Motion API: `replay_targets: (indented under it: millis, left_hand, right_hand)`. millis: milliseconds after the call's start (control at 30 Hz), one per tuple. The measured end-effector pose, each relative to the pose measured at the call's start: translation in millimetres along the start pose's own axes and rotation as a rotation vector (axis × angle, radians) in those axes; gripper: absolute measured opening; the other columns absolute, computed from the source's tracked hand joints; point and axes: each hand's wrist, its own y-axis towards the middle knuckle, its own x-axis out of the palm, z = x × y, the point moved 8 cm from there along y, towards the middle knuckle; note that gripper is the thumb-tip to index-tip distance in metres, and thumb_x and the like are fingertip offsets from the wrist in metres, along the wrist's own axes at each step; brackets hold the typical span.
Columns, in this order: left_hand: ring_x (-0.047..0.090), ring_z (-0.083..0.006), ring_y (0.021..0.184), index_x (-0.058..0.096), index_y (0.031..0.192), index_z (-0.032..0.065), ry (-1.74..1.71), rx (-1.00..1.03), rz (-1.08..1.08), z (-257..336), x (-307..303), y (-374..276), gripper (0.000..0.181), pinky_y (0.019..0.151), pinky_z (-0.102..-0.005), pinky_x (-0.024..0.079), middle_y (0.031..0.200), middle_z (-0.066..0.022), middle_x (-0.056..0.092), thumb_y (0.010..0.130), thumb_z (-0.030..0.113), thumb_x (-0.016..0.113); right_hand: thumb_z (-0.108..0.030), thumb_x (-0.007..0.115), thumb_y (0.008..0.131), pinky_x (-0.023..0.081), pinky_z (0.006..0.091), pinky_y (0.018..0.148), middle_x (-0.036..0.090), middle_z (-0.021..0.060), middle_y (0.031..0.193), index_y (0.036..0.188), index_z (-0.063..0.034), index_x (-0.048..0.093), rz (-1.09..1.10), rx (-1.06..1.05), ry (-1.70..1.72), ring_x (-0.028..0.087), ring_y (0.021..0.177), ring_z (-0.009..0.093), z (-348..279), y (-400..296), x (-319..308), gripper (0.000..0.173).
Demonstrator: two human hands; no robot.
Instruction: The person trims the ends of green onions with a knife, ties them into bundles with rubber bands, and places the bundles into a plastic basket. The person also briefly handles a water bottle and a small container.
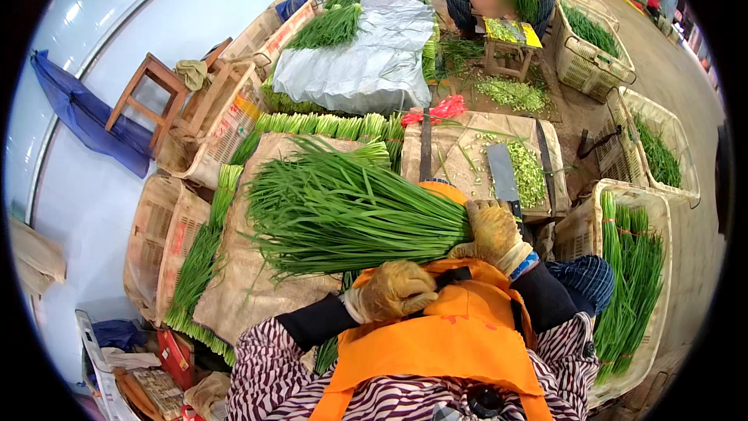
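Note:
A large bunch of green garlic chives (362, 210) lies across my lap, its leaf tips spread to the left. My right hand (497, 231), in a stained work glove, grips the bunch near its cut end. My left hand (394, 292), gloved too, is curled just below the bunch in front of the orange apron (432, 351); I see nothing in it. A cleaver (502, 172) rests on a cloth-covered block (467, 128) beyond my right hand. Chopped stem ends (527, 172) are heaped beside its blade.
Burlap (263, 298) lies at left, edged by tied chive bundles (198, 269). Plastic crates (634, 374) with chives line the right; others (169, 245) stand left. A wooden stool (146, 93) leans there. Red plastic ties (447, 108) lie ahead. Another person (461, 6) sits beyond, holding chives.

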Motion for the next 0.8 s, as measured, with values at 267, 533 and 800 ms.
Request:
replay_targets:
  millis: [267, 533, 800]
  left_hand:
    - [0.049, -0.0319, 0.117, 0.052, 0.128, 0.0038, -0.083, -0.766, 0.206, -104.0, 6.2, -64.4, 0.061, 0.098, -0.0407, 0.038, 0.128, -0.0165, 0.052, 0.085, 0.043, 0.069]
    - [0.045, -0.0284, 0.123, 0.046, 0.133, 0.0053, -0.233, -0.408, 0.335, -103.8, -9.2, -1.6, 0.067, 0.103, -0.0403, 0.035, 0.135, -0.0129, 0.047, 0.081, 0.037, 0.075]
    - [0.043, -0.0214, 0.126, 0.029, 0.144, 0.0038, -0.712, -0.385, 0.413, -81.7, 9.8, 125.6, 0.070, 0.096, -0.0307, 0.043, 0.138, -0.0136, 0.044, 0.088, 0.017, 0.068]
  right_hand:
    - [-0.059, 0.083, 0.051, 0.048, 0.0428, 0.083, 0.062, 0.0219, 0.100, 0.138, 0.0040, 0.035, 0.109, -0.097, 0.252, 0.060, 0.095, 0.038, 2.4, 4.0, 3.5, 0.118]
    - [-0.049, 0.089, 0.049, 0.045, 0.0393, 0.093, 0.053, 0.0279, 0.124, 0.148, 0.0031, 0.009, 0.217, -0.153, 0.526, 0.052, 0.115, 0.040, 5.1, -0.9, 6.3, 0.138]
    - [-0.049, 0.084, 0.063, 0.039, 0.0339, 0.101, 0.045, 0.0159, 0.138, 0.147, 0.0022, 0.020, 0.495, -0.128, 1.515, 0.044, 0.125, 0.024, 63.7, 3.2, 11.3, 0.117]
